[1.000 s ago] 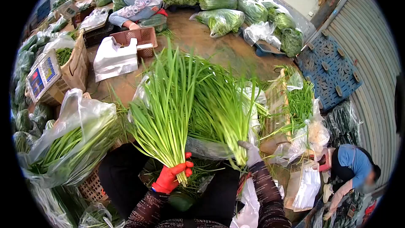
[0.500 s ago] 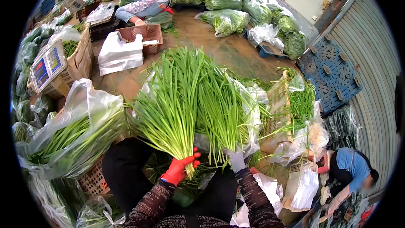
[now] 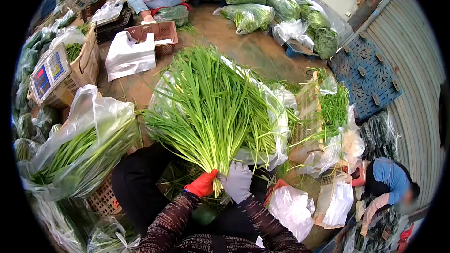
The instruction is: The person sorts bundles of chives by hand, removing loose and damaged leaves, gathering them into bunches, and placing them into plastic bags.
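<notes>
A large bunch of garlic chives (image 3: 206, 112) fans out away from me, its pale stem ends gathered near my lap. My left hand (image 3: 201, 185), in a red glove, is closed around the stems from the left. From the right, my right hand (image 3: 238, 182), in a grey glove, is closed on the same stems, right beside the left. More green leaves lie to the right of and beneath the bunch, on an open clear plastic bag (image 3: 280, 147). The lowest stem tips poke out between both hands.
At left lies a bag of long greens (image 3: 89, 145) on a crate, with a scale (image 3: 49, 75) behind it. White bags (image 3: 131, 56) hang over a brown crate (image 3: 168, 35). A basket (image 3: 307, 112) of greens stands right. Two people sit nearby, one at the back, one at far right.
My right hand has moved left from the greens on the bag to the stems beside my left hand. The bunch looks wider, and its leaves have shifted right.
</notes>
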Available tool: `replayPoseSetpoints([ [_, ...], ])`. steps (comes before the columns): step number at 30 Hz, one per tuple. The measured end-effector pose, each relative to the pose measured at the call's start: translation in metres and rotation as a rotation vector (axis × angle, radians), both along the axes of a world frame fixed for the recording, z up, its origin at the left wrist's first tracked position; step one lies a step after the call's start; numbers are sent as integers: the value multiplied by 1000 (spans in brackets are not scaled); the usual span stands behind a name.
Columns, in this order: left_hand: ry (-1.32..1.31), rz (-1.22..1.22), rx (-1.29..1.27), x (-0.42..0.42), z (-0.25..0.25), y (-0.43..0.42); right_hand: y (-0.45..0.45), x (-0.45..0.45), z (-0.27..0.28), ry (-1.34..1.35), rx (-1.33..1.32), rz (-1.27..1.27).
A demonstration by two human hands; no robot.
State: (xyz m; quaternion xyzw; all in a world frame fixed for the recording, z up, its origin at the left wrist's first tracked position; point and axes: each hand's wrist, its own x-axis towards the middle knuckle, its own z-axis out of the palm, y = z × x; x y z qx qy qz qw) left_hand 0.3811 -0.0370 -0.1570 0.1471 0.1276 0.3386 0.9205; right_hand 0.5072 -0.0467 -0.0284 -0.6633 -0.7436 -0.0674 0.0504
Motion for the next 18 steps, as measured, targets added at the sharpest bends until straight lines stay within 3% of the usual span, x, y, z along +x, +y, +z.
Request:
replayPoseSetpoints([
  [4, 127, 130, 13, 6, 62, -16, -13, 3, 13, 214, 108, 5],
  [5, 115, 120, 115, 4, 69, -19, -20, 1, 19, 211, 108, 5],
  [7, 197, 78, 129, -3, 97, -25, -35, -3, 31, 399, 272, 34],
  [11, 106, 3, 173, -34, 163, -31, -69, -31, 76, 589, 327, 147],
  [14, 167, 47, 134, -47, 122, -33, -51, -41, 53, 542, 292, 120],
  [16, 335, 108, 132, -44, 67, -30, -37, -39, 16, 520, 130, 49],
  [18, 279, 146, 75, -43, 67, -37, -34, -39, 10, 484, 9, 17],
])
